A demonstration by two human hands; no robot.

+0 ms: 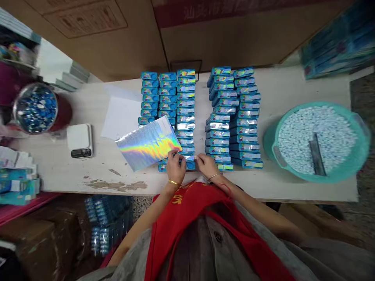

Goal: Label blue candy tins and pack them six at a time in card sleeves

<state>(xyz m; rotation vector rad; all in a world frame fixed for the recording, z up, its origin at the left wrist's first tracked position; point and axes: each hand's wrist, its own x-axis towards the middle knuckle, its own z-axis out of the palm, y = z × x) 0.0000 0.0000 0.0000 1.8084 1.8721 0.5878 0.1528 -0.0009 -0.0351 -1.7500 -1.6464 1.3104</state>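
My left hand (175, 168) is closed on the lower right corner of a shiny rainbow-silver sheet (149, 142), which slants over part of the box rows. Its fingers rest by the near end of a row of small blue boxes (185, 100). Across that row, my right hand (207, 166) pinches with thumb and forefinger at the right end of a near box. Whatever sits in that pinch is too small to make out. Shiny silver strips show on the upward sides of several boxes. More blue boxes (245, 130) stand in two rows to the right.
A turquoise tub (275, 146) of small white pieces stands right, a dark scoop-like strip (317, 154) in it. At left are a white scale (79, 141), white paper (121, 117) and a metal bowl (63, 113) of blue packets. Large cartons (234, 43) line the back.
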